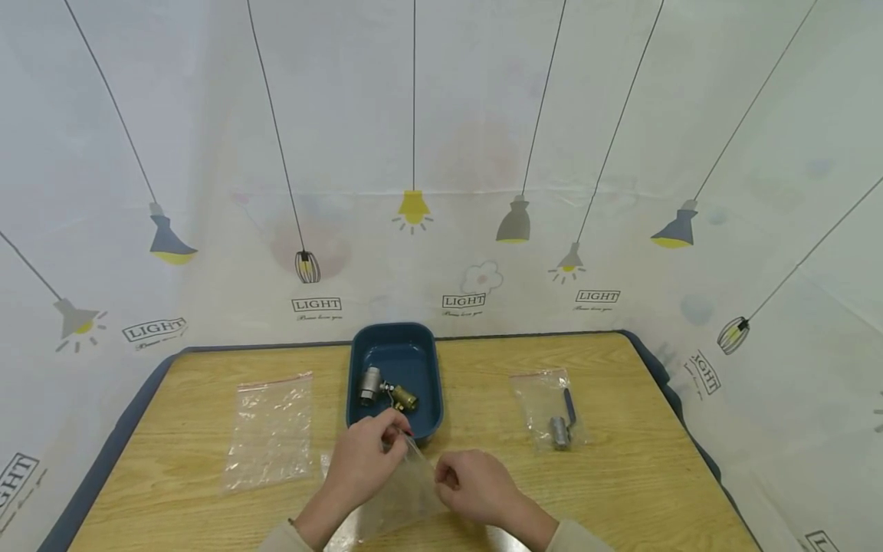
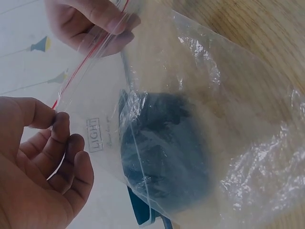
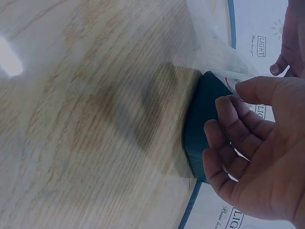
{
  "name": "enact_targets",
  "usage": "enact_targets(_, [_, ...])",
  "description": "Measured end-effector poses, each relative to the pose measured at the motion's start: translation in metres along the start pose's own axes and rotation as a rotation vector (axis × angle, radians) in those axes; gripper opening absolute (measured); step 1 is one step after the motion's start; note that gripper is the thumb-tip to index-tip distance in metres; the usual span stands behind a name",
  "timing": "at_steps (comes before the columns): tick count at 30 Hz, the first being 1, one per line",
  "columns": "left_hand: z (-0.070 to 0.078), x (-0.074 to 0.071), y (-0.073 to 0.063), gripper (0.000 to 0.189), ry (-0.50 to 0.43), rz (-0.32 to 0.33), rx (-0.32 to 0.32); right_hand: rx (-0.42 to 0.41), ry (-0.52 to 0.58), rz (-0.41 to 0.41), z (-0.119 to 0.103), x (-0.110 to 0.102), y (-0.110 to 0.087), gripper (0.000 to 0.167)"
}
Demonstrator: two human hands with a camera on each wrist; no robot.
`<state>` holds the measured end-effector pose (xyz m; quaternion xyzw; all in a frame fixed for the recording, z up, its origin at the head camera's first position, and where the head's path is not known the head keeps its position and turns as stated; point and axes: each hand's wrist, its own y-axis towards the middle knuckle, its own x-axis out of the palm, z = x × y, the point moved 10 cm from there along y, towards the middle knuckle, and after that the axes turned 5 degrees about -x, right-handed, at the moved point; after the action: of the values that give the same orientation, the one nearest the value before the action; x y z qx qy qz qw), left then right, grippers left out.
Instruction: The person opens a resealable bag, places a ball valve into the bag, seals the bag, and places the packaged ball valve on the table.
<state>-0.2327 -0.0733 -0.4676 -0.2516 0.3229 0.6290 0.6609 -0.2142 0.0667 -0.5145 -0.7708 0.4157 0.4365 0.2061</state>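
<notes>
A clear zip bag (image 1: 403,498) with a red seal line hangs between my two hands, in front of the blue tray. My left hand (image 1: 369,454) pinches one end of the bag's top edge between thumb and forefinger. At the other end of that edge, my right hand (image 1: 479,487) pinches the plastic with its fingers curled. The left wrist view shows the red seal strip (image 2: 86,62) stretched from hand to hand, and the bag looks flat with nothing inside. Behind it, the blue tray (image 1: 429,337) holds a silver valve (image 1: 369,383) and a brass valve (image 1: 404,397).
Another clear zip bag (image 1: 272,429) lies flat on the wooden table (image 1: 172,445) at left. To the right lies a zip bag (image 1: 534,399) containing a silver valve with a blue handle (image 1: 569,405). A lamp-printed curtain (image 1: 441,261) stands behind the table.
</notes>
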Motion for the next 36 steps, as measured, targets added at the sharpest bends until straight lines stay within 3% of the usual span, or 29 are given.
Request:
enact_targets(11, [0.001,-0.001,-0.001,0.016,0.013,-0.004,0.013,0.032,0.109,0.003,-0.001,0.002,0.006,0.012])
enact_targets(14, [0.001,0.001,-0.002,0.027,0.009,0.002,0.015,0.036,0.111,0.025,-0.002,0.001,0.007,0.012])
enact_targets(18, [-0.005,0.009,-0.007,0.057,-0.022,-0.026,-0.044,0.06,0.105,0.06,-0.002,-0.002,0.008,0.012])
enact_targets(21, [-0.012,0.017,-0.012,0.062,-0.052,-0.061,-0.113,0.076,0.104,0.091,-0.003,-0.005,0.008,0.012])
enact_targets(25, [-0.014,0.024,-0.019,0.042,-0.007,-0.1,-0.119,0.081,0.103,0.118,-0.005,-0.007,0.008,0.012])
enact_targets(32, [-0.002,0.027,-0.026,0.022,0.093,-0.104,0.019,0.096,0.102,0.128,-0.004,-0.006,0.008,0.014])
enact_targets(36, [-0.001,0.025,-0.028,0.016,0.072,-0.11,0.033,0.102,0.084,0.139,-0.003,-0.008,0.007,0.017])
